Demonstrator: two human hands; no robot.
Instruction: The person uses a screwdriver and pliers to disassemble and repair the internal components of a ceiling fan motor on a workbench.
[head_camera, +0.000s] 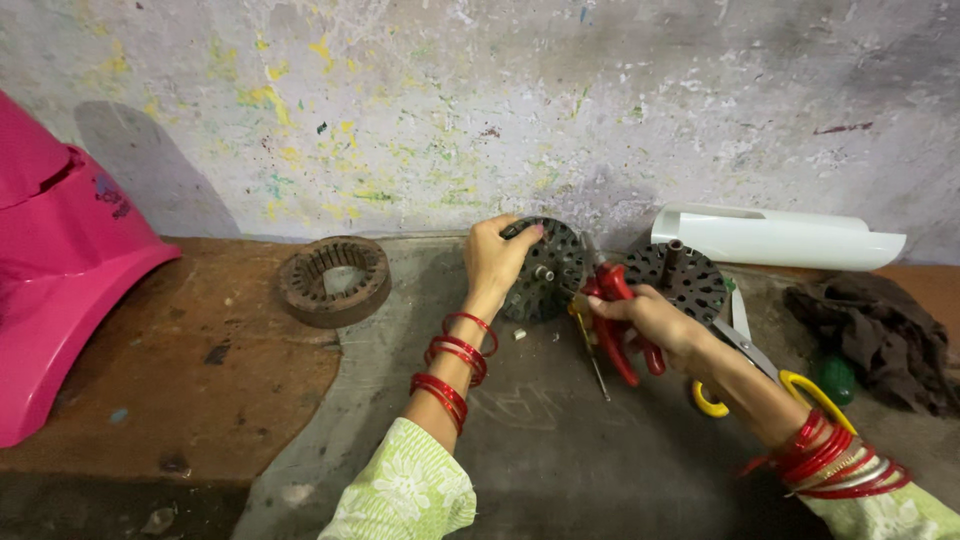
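While left hand (495, 262) grips perforated disc (545, 270), right hand (650, 320) holds red pliers (618, 325).

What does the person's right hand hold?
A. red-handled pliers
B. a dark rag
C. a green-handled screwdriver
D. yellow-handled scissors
A: the right hand grips the red-handled pliers beside the perforated motor cover that the left hand steadies; the scissors lie on the floor.

Repair workshop: paint-flecked wall (480, 100), rusty stator ring (334, 280), motor covers, pliers (620, 320) on stained bench (200, 370).
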